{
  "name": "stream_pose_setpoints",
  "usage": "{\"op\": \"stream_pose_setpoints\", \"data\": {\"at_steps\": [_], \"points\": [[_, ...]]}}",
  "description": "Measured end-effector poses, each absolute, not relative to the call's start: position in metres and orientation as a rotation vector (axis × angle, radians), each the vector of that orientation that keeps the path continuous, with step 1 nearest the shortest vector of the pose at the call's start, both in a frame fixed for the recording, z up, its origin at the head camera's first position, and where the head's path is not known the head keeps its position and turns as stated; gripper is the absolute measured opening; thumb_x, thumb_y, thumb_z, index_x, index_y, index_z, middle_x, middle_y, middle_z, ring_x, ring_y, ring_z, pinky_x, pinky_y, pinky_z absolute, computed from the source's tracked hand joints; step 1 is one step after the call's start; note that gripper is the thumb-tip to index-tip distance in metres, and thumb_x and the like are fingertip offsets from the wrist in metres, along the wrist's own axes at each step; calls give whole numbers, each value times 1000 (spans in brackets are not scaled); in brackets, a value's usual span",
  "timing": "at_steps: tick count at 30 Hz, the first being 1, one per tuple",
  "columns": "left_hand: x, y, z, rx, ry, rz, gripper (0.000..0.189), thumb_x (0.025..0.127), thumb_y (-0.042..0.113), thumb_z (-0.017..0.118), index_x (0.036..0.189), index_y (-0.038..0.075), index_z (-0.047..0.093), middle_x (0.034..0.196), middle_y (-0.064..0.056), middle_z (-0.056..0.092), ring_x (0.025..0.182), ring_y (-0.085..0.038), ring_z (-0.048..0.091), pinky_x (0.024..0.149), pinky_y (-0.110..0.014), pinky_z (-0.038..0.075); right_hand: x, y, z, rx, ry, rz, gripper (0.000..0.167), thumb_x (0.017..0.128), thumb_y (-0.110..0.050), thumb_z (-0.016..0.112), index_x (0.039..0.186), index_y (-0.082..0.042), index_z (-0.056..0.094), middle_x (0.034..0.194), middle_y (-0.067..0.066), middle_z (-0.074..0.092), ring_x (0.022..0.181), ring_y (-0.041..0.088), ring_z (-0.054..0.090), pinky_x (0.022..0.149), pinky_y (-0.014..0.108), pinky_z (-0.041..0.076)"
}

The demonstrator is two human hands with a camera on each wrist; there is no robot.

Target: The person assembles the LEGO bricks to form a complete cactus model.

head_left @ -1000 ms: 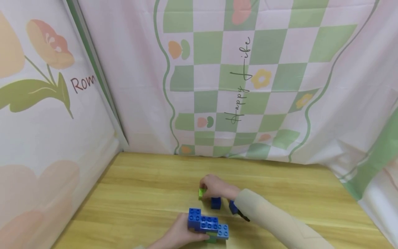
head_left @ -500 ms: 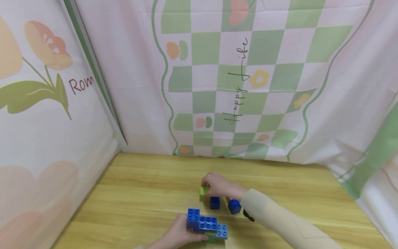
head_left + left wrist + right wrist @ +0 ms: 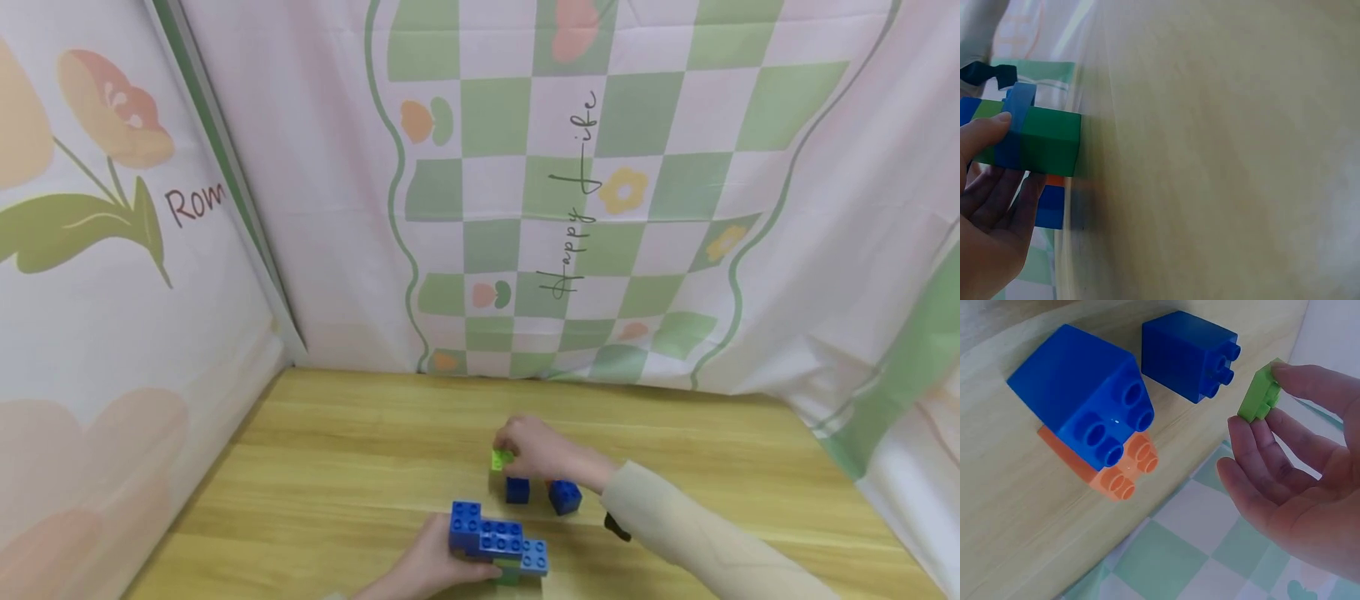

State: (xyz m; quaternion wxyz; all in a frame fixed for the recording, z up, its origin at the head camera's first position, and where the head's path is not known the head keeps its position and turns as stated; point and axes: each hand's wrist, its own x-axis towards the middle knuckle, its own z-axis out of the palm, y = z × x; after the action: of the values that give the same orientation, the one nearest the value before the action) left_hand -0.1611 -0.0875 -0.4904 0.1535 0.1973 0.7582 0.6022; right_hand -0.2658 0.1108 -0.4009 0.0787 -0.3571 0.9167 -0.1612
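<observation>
My right grip [image 3: 538, 448] pinches a small lime brick [image 3: 1259, 395] between thumb and fingertips, with a gap between it and the upright blue brick [image 3: 1188, 356] just beside; a second blue brick [image 3: 1079, 390] lies near, touching or nearly touching an orange brick [image 3: 1124, 467], so my right side is the tighter one. My left grip [image 3: 437, 557] is wrapped around a joined block of blue, light-blue and green bricks [image 3: 501, 539], near the bottom of the head view, closer to me than the loose pieces. A broad stretch of wood separates both grips from the left edge of the bench [image 3: 337, 450], and another runs to its far edge. That far edge meets a green-and-white checked cloth [image 3: 566, 192] lettered "Happy Life"; a flowered cloth [image 3: 97, 333] walls the left, and more hanging fabric [image 3: 900, 375] closes the right.
</observation>
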Motion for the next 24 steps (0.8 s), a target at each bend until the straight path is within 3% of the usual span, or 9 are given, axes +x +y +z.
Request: {"op": "stream_pose_setpoints", "data": {"at_steps": [10,24], "points": [[-162,-89,-494,608,2159,1737,43,78,18,83,118,18,70,112,2,76,99,-2,71,92,-17,53,-253,121,-396,-1049,2730,-556,27,81,-11,77,105,-2,72,95,7,67,83,18,61,68,24,52],[-161,-88,-493,669,2171,1748,43,78,18,83,119,17,70,113,0,76,99,-2,70,93,-18,53,-237,137,-394,-1198,2775,-540,28,79,-14,78,104,-3,72,93,6,68,81,14,61,68,20,52]]}}
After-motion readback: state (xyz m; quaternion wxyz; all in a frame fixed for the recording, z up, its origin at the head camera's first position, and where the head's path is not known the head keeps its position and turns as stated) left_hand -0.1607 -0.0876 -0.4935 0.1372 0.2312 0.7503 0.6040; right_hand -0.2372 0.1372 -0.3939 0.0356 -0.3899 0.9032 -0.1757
